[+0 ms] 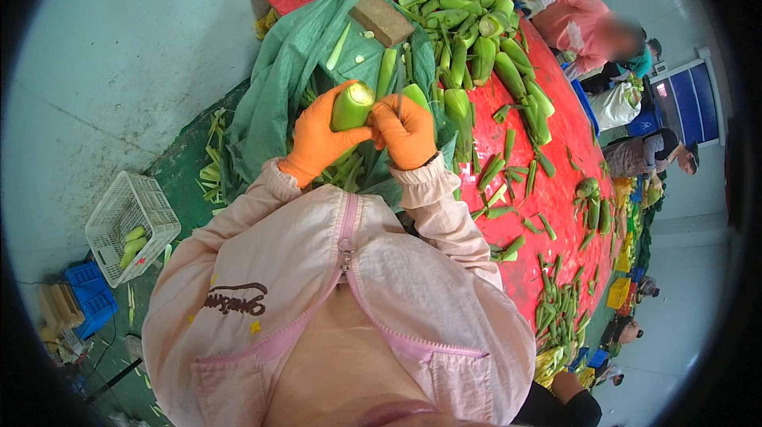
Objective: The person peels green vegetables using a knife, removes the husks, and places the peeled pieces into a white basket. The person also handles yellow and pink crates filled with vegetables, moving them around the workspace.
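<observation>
An ear of corn in its green husk (351, 110) is gripped in my left hand (315, 144), which wears an orange glove. Its pale cut end faces up. My right hand (411, 136), gloved in orange too, is closed around a knife with a thin grey blade (400, 99) pointing up; the handle is hidden by the fingers. The right fingertips are close beside the ear, and whether they touch it I cannot tell. Beneath both hands spreads a green woven sheet (280, 64), with husk scraps in its fold.
A brown block (381, 17) lies on the sheet's far part. Husked ears (458, 16) are heaped on the red table (506, 308), among loose leaf pieces. A white plastic crate (131, 227) stands at left on the floor. Across the table is a co-worker in pink (571, 22).
</observation>
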`<state>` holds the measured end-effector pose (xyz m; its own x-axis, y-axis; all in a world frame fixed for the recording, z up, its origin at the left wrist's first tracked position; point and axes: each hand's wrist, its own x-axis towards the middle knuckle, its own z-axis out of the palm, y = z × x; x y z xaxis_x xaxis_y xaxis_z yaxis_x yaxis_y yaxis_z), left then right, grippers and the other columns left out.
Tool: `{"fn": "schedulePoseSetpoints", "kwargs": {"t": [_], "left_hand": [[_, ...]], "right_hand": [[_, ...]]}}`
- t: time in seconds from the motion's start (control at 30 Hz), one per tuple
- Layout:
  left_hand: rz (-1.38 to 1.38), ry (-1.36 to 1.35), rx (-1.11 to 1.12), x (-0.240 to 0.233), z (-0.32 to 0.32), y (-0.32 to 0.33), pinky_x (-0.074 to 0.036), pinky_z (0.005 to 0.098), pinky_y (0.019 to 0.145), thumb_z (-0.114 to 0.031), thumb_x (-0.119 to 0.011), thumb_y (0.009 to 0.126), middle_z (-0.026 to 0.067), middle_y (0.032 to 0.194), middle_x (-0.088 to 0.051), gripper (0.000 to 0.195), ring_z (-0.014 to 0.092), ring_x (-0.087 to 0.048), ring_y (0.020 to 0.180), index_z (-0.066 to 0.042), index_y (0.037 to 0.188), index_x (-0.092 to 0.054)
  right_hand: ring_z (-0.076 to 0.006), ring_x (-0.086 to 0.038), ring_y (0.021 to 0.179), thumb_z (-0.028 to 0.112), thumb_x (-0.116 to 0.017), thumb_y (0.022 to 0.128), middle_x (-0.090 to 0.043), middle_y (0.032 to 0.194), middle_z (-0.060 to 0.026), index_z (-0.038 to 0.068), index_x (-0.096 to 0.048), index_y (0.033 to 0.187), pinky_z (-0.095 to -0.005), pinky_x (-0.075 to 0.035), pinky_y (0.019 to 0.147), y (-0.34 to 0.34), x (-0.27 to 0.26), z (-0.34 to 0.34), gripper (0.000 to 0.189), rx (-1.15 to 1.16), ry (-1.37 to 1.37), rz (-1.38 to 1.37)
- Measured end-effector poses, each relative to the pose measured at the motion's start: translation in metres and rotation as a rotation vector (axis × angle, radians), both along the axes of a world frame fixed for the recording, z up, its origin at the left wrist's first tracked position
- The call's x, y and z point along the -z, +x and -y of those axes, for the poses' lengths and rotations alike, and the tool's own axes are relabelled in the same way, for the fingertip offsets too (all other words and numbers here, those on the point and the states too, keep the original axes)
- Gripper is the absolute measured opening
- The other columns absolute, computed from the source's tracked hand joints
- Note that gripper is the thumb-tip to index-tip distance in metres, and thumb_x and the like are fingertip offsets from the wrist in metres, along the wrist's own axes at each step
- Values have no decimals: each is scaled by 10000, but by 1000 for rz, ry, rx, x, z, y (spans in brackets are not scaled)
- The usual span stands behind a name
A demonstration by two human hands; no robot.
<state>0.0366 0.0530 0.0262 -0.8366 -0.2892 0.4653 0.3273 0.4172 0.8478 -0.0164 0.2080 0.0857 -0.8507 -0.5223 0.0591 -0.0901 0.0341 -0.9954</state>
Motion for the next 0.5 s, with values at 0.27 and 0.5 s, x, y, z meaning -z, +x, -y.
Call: {"fn": "schedulePoseSetpoints", "kwargs": {"t": [0.27, 0.5], "left_hand": [[139, 824, 318, 14, -7, 0, -463, 257, 856, -350, -667, 907, 32, 1069, -626, 536, 105, -562, 980, -6, 1289, -518], [147, 1030, 255, 21, 6, -20, -511, 303, 774, -553, -431, 970, 103, 996, -653, 606, 186, -620, 841, -7, 1201, -554]], "right_hand": [[-107, -558, 547, 77, -502, 951, -658, 920, -105, -48, -607, 939, -233, -463, 532, 14, 16, 1, 163, 89, -240, -51], [-120, -501, 466, 82, -533, 888, -625, 738, -118, -16, -605, 806, -239, -407, 466, 8, 16, -6, 146, -122, -318, 387]]}}
